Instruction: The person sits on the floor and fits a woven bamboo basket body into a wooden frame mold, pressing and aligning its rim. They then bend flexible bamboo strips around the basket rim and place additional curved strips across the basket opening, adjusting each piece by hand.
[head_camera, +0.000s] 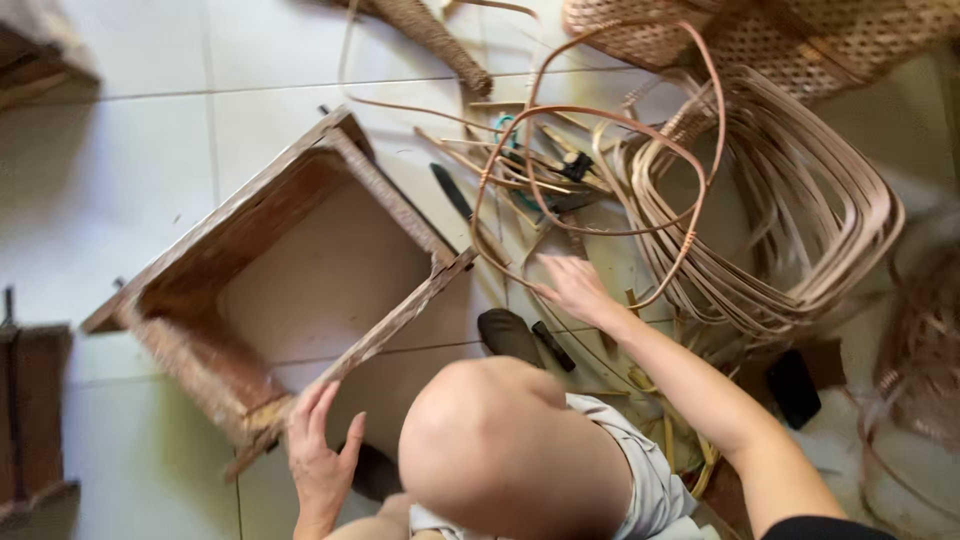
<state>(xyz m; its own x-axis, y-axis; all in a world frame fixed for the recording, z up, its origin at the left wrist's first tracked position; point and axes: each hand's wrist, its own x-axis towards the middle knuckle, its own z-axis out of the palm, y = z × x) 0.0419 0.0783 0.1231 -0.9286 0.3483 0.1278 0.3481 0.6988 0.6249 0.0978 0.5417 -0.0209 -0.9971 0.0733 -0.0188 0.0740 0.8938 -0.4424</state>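
- Square wooden frame (290, 270), brown, worn, with woven cane along its rails, lies tilted on the pale tiled floor (120, 170) in front of the person's raised knee (490, 440)
- It looks stiff and fairly light; the bare corner or a rail seems the soundest place to take it, since the woven edging looks frayed and brittle
- Left hand (322, 458) rests flat and open against the frame's near corner, fingers spread, clasping nothing
- Right hand (572, 288) is stretched out, palm down and open, above the floor, holding nothing, near a looped strand of reddish cane (600, 110)
- A thick coil of pale rattan strips (800, 220), a dark-handled knife (452, 192) and scattered tools (550, 170) crowd the floor beside the frame; the loose loops could snag a reaching arm
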